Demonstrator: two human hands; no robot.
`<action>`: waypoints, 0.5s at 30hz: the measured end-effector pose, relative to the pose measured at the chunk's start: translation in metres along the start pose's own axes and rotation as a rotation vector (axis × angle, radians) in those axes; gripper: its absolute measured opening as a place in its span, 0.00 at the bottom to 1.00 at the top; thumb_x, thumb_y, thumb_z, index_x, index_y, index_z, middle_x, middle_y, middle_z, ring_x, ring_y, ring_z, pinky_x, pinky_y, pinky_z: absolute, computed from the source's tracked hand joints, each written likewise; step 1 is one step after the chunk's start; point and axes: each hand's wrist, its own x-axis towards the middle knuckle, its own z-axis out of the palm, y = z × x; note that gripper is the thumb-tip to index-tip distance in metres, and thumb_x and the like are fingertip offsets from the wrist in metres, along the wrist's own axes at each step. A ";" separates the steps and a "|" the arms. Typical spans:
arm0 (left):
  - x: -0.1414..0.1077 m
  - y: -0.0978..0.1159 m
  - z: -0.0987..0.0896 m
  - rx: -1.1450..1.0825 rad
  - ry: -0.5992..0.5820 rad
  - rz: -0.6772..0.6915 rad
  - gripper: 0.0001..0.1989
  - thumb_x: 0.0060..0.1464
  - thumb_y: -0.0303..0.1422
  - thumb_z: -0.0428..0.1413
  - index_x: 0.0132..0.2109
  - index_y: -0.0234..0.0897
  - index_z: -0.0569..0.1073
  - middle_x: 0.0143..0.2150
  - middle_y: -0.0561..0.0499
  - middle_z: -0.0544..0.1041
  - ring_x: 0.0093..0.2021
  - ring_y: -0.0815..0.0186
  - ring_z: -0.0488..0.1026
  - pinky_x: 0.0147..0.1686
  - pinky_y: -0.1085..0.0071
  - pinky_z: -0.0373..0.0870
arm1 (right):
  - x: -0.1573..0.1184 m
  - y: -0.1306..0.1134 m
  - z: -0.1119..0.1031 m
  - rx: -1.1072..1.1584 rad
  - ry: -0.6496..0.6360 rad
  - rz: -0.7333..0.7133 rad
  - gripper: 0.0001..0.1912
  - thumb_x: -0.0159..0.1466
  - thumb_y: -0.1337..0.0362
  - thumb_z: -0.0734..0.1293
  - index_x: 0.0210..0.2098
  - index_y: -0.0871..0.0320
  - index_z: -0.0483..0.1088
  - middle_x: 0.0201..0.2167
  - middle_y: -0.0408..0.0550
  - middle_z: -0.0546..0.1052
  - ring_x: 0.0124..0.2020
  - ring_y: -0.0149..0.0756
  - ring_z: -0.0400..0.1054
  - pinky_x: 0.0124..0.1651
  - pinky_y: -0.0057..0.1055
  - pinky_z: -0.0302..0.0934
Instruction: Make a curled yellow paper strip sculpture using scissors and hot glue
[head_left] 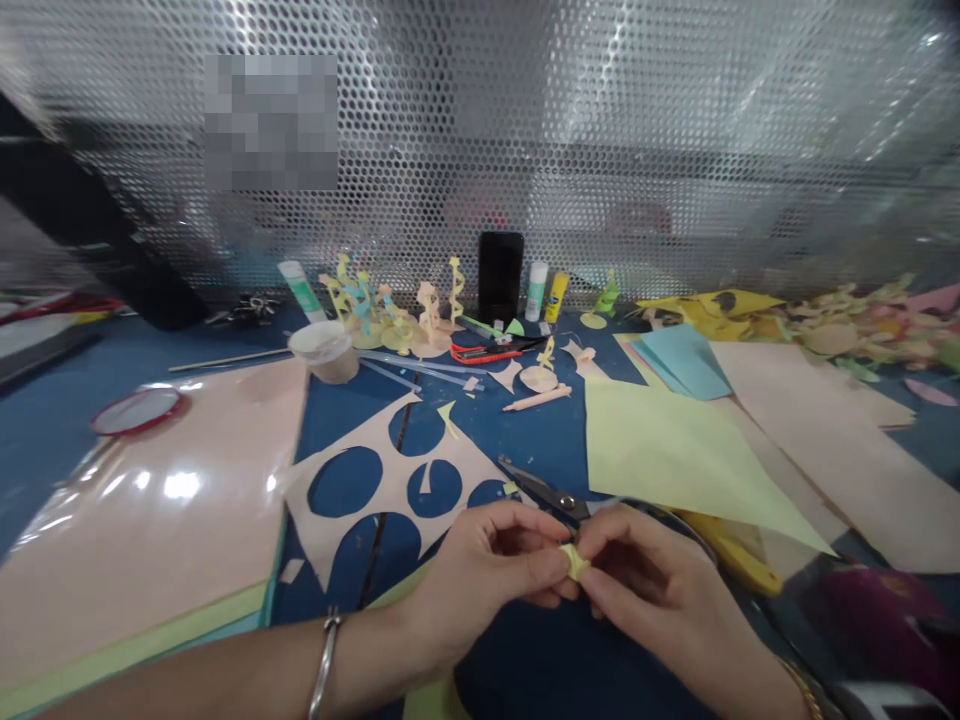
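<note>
Between the fingertips of both hands is a small folded piece of yellow paper (574, 562). My left hand (499, 560) pinches its left side, thumb against fingers. From the right, my right hand (652, 570) pinches the other edge. Just beyond my fingers lies a pair of dark scissors (559, 498), its blades pointing away to the left and its handles partly hidden by my right hand. A pale pink paper sheet (394, 495) with several round holes cut out lies to the left of my hands.
Plastic-wrapped pink paper (202, 480) lies at left, with a white tub (324, 350) behind it. Small paper figures (367, 310), a phone (500, 275) and glue sticks (537, 290) stand along the perforated metal panel. Yellow-green paper (675, 440) is at right.
</note>
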 end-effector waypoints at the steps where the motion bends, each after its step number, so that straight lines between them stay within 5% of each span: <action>1: -0.001 0.000 0.001 -0.006 -0.003 -0.004 0.11 0.45 0.31 0.68 0.36 0.33 0.77 0.25 0.52 0.80 0.27 0.72 0.78 0.28 0.80 0.72 | -0.001 0.001 0.000 -0.012 0.008 -0.009 0.04 0.59 0.64 0.69 0.29 0.56 0.69 0.26 0.43 0.75 0.27 0.31 0.72 0.30 0.24 0.67; 9: -0.002 0.002 0.004 -0.035 0.012 -0.004 0.15 0.41 0.32 0.70 0.36 0.32 0.76 0.24 0.53 0.79 0.27 0.70 0.78 0.29 0.77 0.73 | -0.003 0.013 0.001 0.091 0.104 0.039 0.12 0.55 0.56 0.73 0.26 0.56 0.70 0.24 0.43 0.74 0.23 0.30 0.68 0.26 0.25 0.66; 15: -0.001 0.002 0.001 -0.002 0.000 0.017 0.13 0.44 0.32 0.68 0.37 0.33 0.76 0.26 0.53 0.79 0.28 0.71 0.78 0.29 0.79 0.71 | 0.004 0.016 0.000 0.307 -0.023 0.090 0.13 0.56 0.58 0.73 0.27 0.58 0.67 0.22 0.42 0.75 0.20 0.26 0.67 0.23 0.22 0.64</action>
